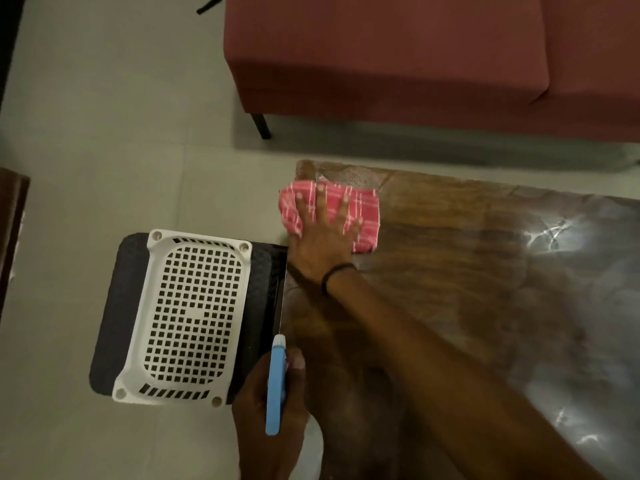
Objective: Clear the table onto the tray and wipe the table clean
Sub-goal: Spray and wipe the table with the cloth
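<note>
Glossy table (450,278): right hand (322,244) presses cloth (365,211) (left hand (251,420) grips knife (276,382)).

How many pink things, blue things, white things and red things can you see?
Pink: 1, the cloth
Blue: 1, the knife, by its handle
White: 1, the tray
Red: 1, the sofa
Total: 4

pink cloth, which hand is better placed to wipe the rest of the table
Right. The right hand lies flat on the pink cloth at a corner of the table, while the left hand grips a blue-handled knife beside the tray, so it is likely busy.
</note>
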`<state>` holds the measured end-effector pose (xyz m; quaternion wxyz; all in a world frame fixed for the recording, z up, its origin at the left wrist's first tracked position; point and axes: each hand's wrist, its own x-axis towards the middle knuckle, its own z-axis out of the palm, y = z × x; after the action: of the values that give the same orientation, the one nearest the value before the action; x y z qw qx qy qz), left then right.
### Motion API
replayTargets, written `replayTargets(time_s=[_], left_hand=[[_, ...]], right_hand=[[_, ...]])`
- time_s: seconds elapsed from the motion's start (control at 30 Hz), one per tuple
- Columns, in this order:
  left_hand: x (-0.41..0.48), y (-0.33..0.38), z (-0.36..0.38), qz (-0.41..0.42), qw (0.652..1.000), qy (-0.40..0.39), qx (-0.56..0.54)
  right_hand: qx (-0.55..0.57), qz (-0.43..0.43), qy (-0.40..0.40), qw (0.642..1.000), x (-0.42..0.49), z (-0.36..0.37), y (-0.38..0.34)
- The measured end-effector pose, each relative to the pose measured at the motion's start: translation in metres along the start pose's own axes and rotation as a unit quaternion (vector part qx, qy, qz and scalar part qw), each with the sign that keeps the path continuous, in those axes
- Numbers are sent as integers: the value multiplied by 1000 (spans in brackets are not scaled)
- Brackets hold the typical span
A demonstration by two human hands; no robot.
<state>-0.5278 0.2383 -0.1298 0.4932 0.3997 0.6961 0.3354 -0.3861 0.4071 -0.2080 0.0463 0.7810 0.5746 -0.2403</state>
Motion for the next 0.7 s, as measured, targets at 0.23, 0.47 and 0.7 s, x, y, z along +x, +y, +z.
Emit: replayTargets(time_s=[0.23,0.47,0.7], left_hand=[[-11,-17,3,25,1000,-4,11],[-23,-19,-7,60,998,4,8],[-34,-28,-10,90,996,-22,5]], right_hand=[[-6,-37,-10,999,48,-18,4],[-33,-128,-11,991,-51,13,27],[-31,-27,-7,999,44,-17,14]])
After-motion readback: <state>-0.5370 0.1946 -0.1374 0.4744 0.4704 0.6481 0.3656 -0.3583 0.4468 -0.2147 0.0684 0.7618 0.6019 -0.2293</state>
